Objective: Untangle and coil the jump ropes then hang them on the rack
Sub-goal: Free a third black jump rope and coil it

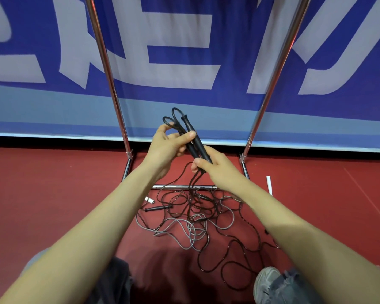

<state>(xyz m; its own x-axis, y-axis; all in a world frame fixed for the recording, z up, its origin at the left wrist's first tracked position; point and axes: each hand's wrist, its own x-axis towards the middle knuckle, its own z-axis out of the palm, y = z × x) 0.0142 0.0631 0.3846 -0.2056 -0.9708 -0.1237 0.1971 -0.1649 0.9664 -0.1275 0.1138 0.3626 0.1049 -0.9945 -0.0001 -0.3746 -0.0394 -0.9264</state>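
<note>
Both arms are bare from the left hand (165,145) and right hand (217,166) right back to the frame edge, and the left thumbnail is cut short. Down at the bottom there's a worn grey sneaker (264,281) with a pale sole, and faded blue-grey jeans (292,286) with a ragged, frayed hem over it. The other trouser leg (116,279) looks darker grey and creased.

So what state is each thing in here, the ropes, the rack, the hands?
Left hand: pinches small loops of the black rope, thumb against the black handles.
Right hand: grips the black handles at their lower ends.
Black handles: held together, off the floor.
Black rope: mostly loose on the floor, tangled.
Grey rope: on the floor, tangled with the black one.
Rack: upright, nothing hanging where visible.
White handles: lying on the floor.
</note>
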